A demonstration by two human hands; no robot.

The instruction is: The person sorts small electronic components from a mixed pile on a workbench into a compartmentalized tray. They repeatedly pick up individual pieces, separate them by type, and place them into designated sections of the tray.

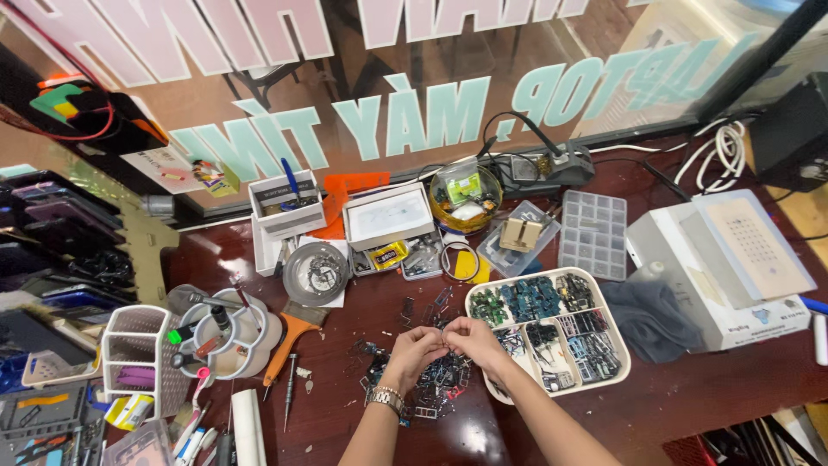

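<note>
My left hand [412, 351], with a metal watch on its wrist, and my right hand [473, 338] meet fingertip to fingertip above a dark red desk [362, 315]. Together they pinch a tiny part [446, 337], too small to make out. Beneath and in front of them lies a loose pile of small dark electronic parts [435, 380]. Just right of my right hand stands a white divided tray [623, 343] holding sorted small green, blue and black components.
A white machine with a flat pad [733, 259] stands at right, a grey cloth [653, 318] beside it. Clear compartment boxes [593, 235], a glass bowl [466, 197], small boxes [388, 216] and a round metal dish [316, 273] fill the back. Tool holders, a brush [289, 338] and screwdrivers [290, 390] crowd the left.
</note>
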